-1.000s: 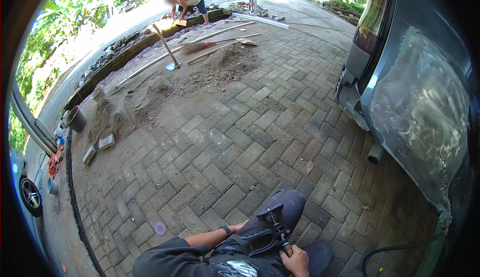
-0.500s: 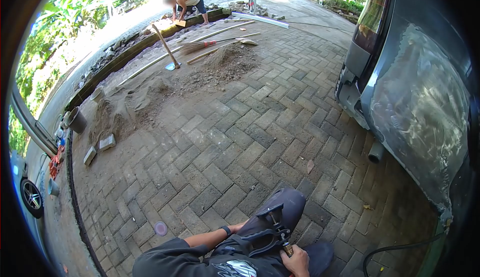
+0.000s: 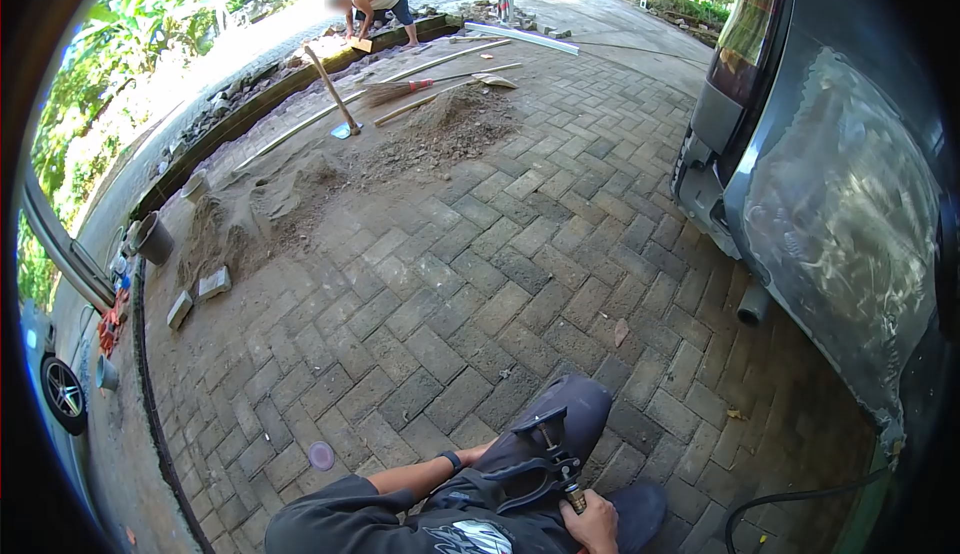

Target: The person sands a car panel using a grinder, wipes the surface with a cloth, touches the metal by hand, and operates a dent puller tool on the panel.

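My right hand (image 3: 594,524) is closed around the brass-coloured end of a black tool (image 3: 530,482), low in the view over my lap. This tool has a curved, looped frame and a short crossbar at its top; I cannot make out its exact kind. My left hand (image 3: 477,453) rests by my raised knee, behind the tool, with its fingers hidden. A dark band circles that wrist. Close on the right stands a dark vehicle (image 3: 830,194) with a large sanded, dull-grey patch on its rear corner.
Another person (image 3: 380,9) bends over the trench edge at the back, holding an orange block. A hoe (image 3: 332,94), a broom (image 3: 395,90) and heaps of sand (image 3: 450,119) lie on the paving. A black hose (image 3: 790,497) curls at lower right. Two loose pavers (image 3: 213,284) lie left.
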`<state>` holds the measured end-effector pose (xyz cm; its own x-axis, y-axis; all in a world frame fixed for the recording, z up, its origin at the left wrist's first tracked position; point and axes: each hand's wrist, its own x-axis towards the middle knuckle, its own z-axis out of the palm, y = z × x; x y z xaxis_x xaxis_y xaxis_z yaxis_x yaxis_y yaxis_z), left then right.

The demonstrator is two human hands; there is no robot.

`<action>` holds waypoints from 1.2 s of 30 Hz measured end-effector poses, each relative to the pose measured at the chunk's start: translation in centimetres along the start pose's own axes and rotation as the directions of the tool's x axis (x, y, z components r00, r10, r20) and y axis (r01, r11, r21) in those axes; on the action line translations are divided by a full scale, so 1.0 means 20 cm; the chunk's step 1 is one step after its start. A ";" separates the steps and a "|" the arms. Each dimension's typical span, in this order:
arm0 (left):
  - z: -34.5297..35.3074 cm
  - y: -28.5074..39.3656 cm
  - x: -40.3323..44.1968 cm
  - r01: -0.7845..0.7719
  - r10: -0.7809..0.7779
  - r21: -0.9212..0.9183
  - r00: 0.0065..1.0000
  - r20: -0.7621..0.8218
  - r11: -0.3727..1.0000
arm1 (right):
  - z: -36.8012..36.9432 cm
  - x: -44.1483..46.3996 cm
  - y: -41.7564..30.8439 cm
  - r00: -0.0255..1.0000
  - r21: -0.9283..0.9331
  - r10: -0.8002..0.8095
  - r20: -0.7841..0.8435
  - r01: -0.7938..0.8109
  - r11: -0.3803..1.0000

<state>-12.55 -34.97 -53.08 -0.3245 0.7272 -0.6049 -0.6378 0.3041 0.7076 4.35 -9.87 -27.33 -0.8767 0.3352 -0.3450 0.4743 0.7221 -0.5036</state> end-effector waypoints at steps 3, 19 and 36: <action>0.00 0.00 0.00 0.001 -0.001 0.001 1.000 0.000 1.000 | 0.00 0.00 0.00 1.000 -0.003 0.000 -0.001 0.000 1.000; 0.00 -0.01 0.01 0.001 -0.001 0.007 1.000 -0.005 1.000 | 0.01 0.01 0.01 1.000 -0.001 -0.003 0.004 0.003 1.000; -0.01 -0.02 0.01 0.002 -0.002 0.019 1.000 -0.008 1.000 | -0.01 0.01 -0.01 0.999 0.003 0.012 0.042 -0.013 1.000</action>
<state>-12.58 -35.11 -53.48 -0.3291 0.7214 -0.6093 -0.6249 0.3174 0.7133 4.08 -9.77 -27.09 -0.8666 0.3186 -0.3841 0.4855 0.7162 -0.5014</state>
